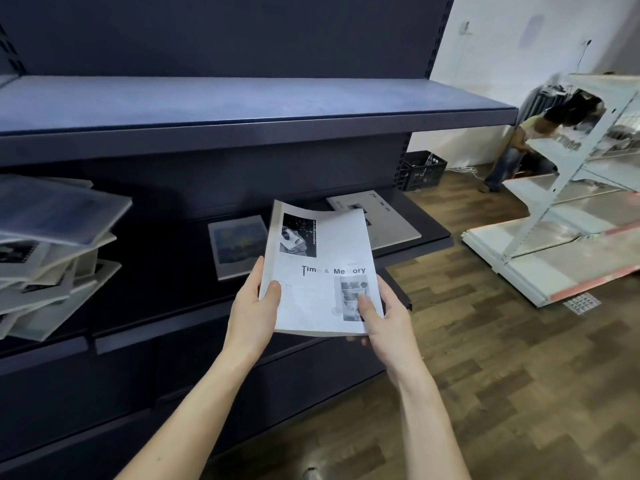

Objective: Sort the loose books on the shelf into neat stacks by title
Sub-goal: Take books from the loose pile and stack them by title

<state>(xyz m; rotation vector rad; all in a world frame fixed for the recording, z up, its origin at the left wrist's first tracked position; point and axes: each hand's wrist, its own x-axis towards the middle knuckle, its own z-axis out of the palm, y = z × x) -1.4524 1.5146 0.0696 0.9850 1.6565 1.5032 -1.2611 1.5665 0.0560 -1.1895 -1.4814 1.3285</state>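
I am holding a white "Time & Memory" book (320,271) in front of the middle shelf (408,239), cover up and its far end bowing a little. My left hand (251,313) grips its left edge with the thumb on the cover; my right hand (384,317) holds the lower right corner, thumb on top and fingers beneath.

I judge the sorting to be barely begun. On the shelf just beyond the book lie two starter spots: a blue-covered book (233,244) and, to its right and apart from it, a white book (377,216) that looks to carry the same title as mine, though its print is too small to be sure. At the left, a messy heap of books (52,258) leans at all angles, and that is most of what is left.

There is bare shelf between the heap and the blue book. The white book sits near the shelf's right end and front lip, so anything laid on it needs squaring back. The upper shelf (259,129) overhangs, which I think limits how high I can lift going in.
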